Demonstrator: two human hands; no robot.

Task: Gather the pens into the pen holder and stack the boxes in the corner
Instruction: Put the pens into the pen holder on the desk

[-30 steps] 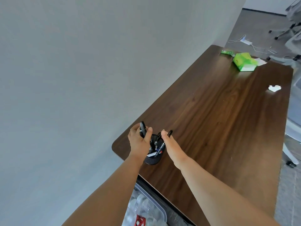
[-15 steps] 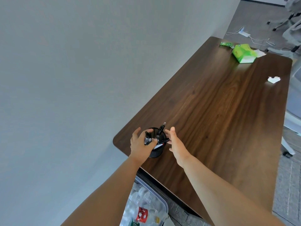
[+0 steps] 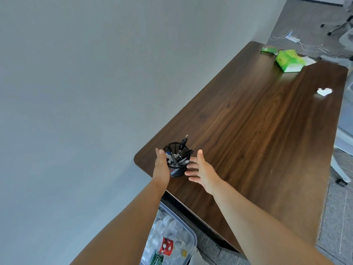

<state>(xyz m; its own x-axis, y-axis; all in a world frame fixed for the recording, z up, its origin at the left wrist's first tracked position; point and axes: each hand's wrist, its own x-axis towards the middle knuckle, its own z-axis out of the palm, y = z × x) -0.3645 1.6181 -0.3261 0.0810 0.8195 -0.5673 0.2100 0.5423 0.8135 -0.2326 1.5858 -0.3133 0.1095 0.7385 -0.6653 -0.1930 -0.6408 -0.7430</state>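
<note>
A black mesh pen holder (image 3: 177, 170) stands near the left corner of the dark wooden table (image 3: 257, 131). Several pens (image 3: 181, 148) stick out of it, one taller than the rest. My left hand (image 3: 161, 167) is open at the holder's left side, palm toward it. Just right of the holder, my right hand (image 3: 202, 170) has its fingers spread and holds nothing. A green box (image 3: 289, 61) lies at the table's far end, with a small green packet (image 3: 269, 49) beside it.
A crumpled white paper (image 3: 191, 91) lies near the table's right edge. A clear bin of plastic bottles (image 3: 170, 240) sits on the floor below the near edge. A grey wall runs along the left. Chair legs and cables show at the far right.
Both hands have let go of the pens and drawn back from the holder, fingers opening. The pens now rest in the holder.
</note>
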